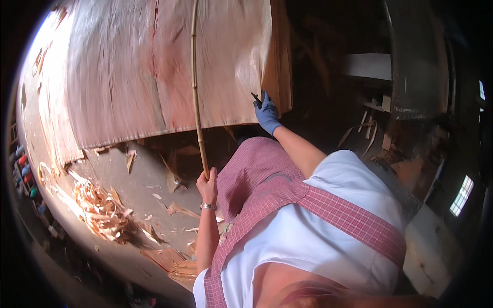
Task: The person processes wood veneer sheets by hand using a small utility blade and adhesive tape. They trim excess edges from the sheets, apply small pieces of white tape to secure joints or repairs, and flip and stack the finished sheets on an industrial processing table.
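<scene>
Head: wood sheet (118,66), scraps (102,208) on floor (139,186)

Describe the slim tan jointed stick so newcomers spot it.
Find the broad pinkish wood sheet across the upper left. Over it runs the slim tan jointed stick, its lower end in the bare left hand. Unlike the pale curled shavings below, it is long and nearly straight.

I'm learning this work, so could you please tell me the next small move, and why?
Perhaps the right hand should lift the right edge of the pale sheet slightly: it is at that edge with a dark tool, while the left hand holds the bamboo stick over the sheet.
</scene>
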The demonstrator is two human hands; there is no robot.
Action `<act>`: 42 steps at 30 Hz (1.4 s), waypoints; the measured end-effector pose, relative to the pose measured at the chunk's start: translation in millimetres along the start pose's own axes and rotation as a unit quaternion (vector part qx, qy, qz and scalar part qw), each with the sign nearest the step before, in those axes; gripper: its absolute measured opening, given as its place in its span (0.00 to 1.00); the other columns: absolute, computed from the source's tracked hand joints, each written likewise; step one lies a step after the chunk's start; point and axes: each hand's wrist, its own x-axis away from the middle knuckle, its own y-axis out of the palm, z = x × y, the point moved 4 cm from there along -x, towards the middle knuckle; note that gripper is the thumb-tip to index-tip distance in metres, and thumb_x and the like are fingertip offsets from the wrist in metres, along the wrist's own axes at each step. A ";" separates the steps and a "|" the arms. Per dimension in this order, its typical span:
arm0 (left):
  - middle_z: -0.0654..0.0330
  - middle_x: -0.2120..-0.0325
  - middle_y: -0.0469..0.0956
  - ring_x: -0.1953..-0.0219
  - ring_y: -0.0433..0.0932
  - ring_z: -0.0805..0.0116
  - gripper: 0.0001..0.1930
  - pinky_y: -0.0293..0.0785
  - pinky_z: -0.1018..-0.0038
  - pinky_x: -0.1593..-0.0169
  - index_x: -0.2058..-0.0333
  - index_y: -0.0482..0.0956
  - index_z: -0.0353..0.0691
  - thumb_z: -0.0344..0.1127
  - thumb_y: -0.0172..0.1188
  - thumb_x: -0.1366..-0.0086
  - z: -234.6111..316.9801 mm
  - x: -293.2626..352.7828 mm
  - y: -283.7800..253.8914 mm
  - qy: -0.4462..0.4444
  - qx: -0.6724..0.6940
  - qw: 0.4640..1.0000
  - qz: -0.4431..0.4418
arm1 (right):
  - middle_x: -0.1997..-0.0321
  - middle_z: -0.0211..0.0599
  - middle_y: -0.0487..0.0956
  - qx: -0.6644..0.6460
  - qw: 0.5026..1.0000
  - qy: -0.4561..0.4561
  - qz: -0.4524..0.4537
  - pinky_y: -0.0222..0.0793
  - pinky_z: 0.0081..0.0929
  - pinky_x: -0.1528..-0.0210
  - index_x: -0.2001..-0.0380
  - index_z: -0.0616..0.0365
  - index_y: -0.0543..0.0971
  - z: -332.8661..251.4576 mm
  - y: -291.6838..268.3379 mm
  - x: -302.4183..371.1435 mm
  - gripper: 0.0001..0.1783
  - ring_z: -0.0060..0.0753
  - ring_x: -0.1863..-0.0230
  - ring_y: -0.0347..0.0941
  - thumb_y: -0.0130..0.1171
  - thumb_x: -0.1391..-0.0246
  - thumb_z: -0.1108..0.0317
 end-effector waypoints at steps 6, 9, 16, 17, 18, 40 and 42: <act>0.72 0.86 0.65 0.82 0.60 0.84 0.23 0.54 0.79 0.79 0.80 0.72 0.39 0.49 0.54 0.30 29.2 -118.6 -74.8 0.033 0.037 0.998 -0.048 | 0.61 0.51 0.82 -0.260 0.956 -0.129 -0.045 0.75 0.39 0.62 0.34 0.52 0.58 -143.6 6.8 8.7 0.37 0.53 0.63 0.80 0.59 0.43 0.54; 0.61 0.85 0.72 0.82 0.74 0.68 0.21 0.67 0.68 0.78 0.72 0.73 0.38 0.52 0.51 0.30 59.3 -192.7 -85.2 -0.021 -0.026 0.995 -0.094 | 0.55 0.44 0.82 -0.387 0.896 -0.181 -0.120 0.74 0.32 0.56 0.32 0.51 0.57 -237.9 48.5 3.1 0.40 0.33 0.58 0.80 0.63 0.44 0.59; 0.45 0.62 0.79 0.58 0.80 0.51 0.36 0.75 0.63 0.53 0.50 0.61 0.32 0.38 0.72 0.52 -29.7 -293.8 -107.1 0.101 -0.151 0.948 -0.261 | 0.34 0.40 0.69 -0.295 0.848 -0.257 -0.358 0.59 0.27 0.35 0.32 0.56 0.60 -456.9 127.6 -2.9 0.38 0.27 0.38 0.65 0.62 0.43 0.62; 0.50 0.57 0.78 0.56 0.78 0.57 0.37 0.75 0.65 0.52 0.48 0.61 0.34 0.35 0.74 0.53 -47.1 -296.9 -107.5 0.125 -0.108 0.947 -0.276 | 0.34 0.41 0.68 -0.294 0.834 -0.267 -0.382 0.58 0.28 0.34 0.32 0.55 0.60 -481.0 138.9 2.1 0.38 0.29 0.37 0.64 0.62 0.43 0.61; 0.53 0.56 0.77 0.55 0.77 0.59 0.36 0.74 0.65 0.52 0.48 0.62 0.35 0.34 0.74 0.53 -54.1 -293.2 -105.4 0.129 0.009 0.951 -0.280 | 0.33 0.40 0.68 -0.282 0.824 -0.282 -0.403 0.58 0.28 0.34 0.32 0.55 0.59 -497.3 148.7 5.9 0.39 0.29 0.36 0.64 0.62 0.43 0.61; 0.51 0.46 0.74 0.43 0.72 0.59 0.35 0.67 0.60 0.38 0.40 0.66 0.36 0.62 0.42 0.30 63.3 -149.3 -218.6 -0.107 0.405 0.672 -0.611 | 0.60 0.25 0.77 -0.573 0.788 0.183 -0.131 0.73 0.25 0.55 0.50 0.60 0.75 -395.7 -18.9 151.7 0.21 0.21 0.58 0.72 0.66 0.44 0.65; 0.50 0.44 0.72 0.41 0.71 0.55 0.38 0.65 0.52 0.38 0.39 0.64 0.35 0.65 0.45 0.32 37.6 -199.1 -250.6 -0.117 0.569 0.643 -0.499 | 0.61 0.24 0.77 -0.567 0.800 0.168 -0.100 0.71 0.25 0.54 0.51 0.60 0.76 -377.1 -17.4 145.8 0.20 0.18 0.56 0.70 0.65 0.43 0.62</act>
